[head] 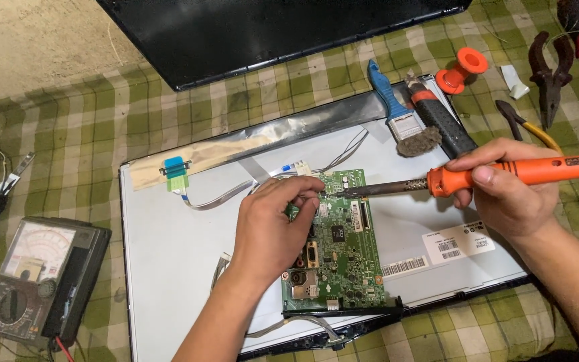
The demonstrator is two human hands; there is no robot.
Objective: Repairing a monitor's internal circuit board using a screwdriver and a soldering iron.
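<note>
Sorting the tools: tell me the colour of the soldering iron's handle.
Orange, with a black cord end. The soldering iron shows clearly in the head view, held in the right hand.

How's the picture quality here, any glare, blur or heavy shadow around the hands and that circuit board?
Head view: soft even light, no hard glare; green circuit board, left hand and right hand with the orange soldering iron look sharp; top-right tools sit in dimmer light; left hand shades the board slightly.
</note>
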